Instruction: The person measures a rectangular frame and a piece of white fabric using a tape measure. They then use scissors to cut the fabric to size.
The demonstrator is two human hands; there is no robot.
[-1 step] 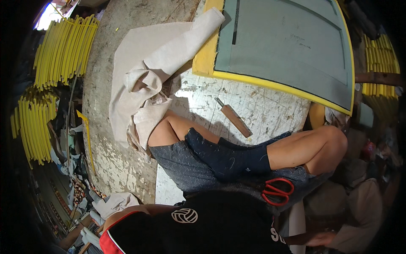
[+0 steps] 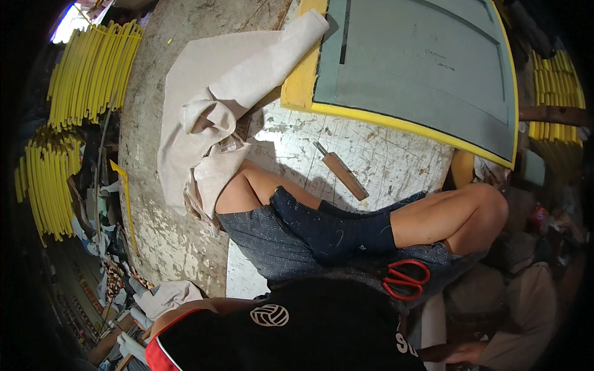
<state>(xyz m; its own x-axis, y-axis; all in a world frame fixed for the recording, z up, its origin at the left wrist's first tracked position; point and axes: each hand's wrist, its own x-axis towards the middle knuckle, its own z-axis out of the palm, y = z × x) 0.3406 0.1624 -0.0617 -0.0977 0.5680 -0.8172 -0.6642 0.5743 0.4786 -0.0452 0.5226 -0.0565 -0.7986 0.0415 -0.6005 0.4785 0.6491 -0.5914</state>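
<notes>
- Head view: the person sits cross-legged on a worn white table [image 2: 396,154], and red-handled scissors [image 2: 405,279] lie loose on the denim lap, handles up, blades hidden in the folds.
- Right hand [image 2: 461,353] hangs low off the table's near right edge, well apart from the scissors; I cannot tell whether its grip is clenched or released.
- Left hand is out of sight below the dark shirt.
- Judging by their look, the scissors are light, stiff and sharp-bladed, and are best taken by the handle loops.
- A wooden-handled knife [image 2: 343,175] lies mid-table, just beyond the knees.
- Soft beige cloth [image 2: 210,123] is bunched toward the left edge.
- A yellow foam slab topped with a grey sheet [image 2: 421,68] fills the far right corner.
</notes>
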